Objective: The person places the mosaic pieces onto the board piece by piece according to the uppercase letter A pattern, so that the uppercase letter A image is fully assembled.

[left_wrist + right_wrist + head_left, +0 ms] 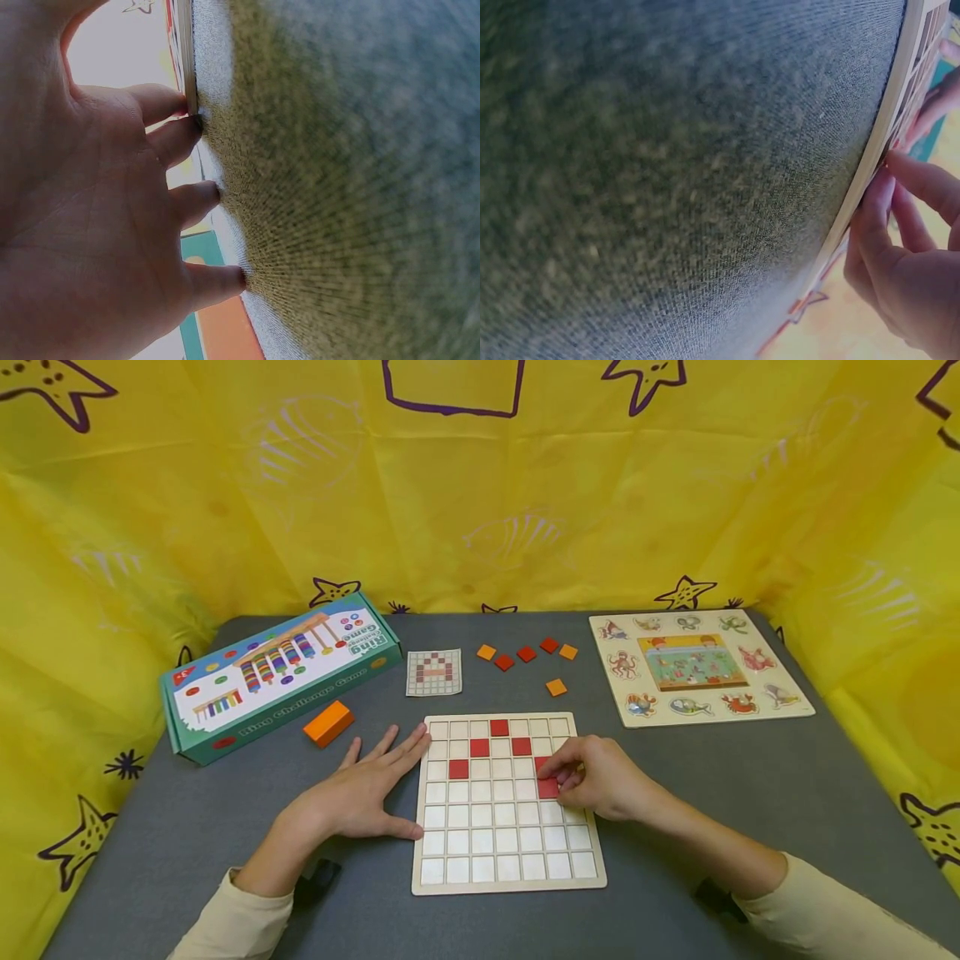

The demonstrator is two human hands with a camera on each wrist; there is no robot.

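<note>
A pale wooden grid board point(493, 887) lies flat with several red square tiles in its cells, one red tile point(498, 727) in the top row. My right hand point(607, 781) is over the board's right side, thumb and fingertips pinching at a red tile point(548, 788); another red tile shows partly under its index finger. In the right wrist view the thumb and fingertips meet close above the board's edge point(859, 180). My left hand point(365, 789) lies with spread, straight fingers on the table, index finger and thumb touching the board's left edge.
Loose red and orange tiles point(555, 687) lie behind the board, beside a pattern card point(434, 688). At left are a ring game box point(281, 672) and an orange block point(328, 723). A sea-animal puzzle board point(622, 697) lies at back right. Yellow cloth point(480, 485) hangs behind.
</note>
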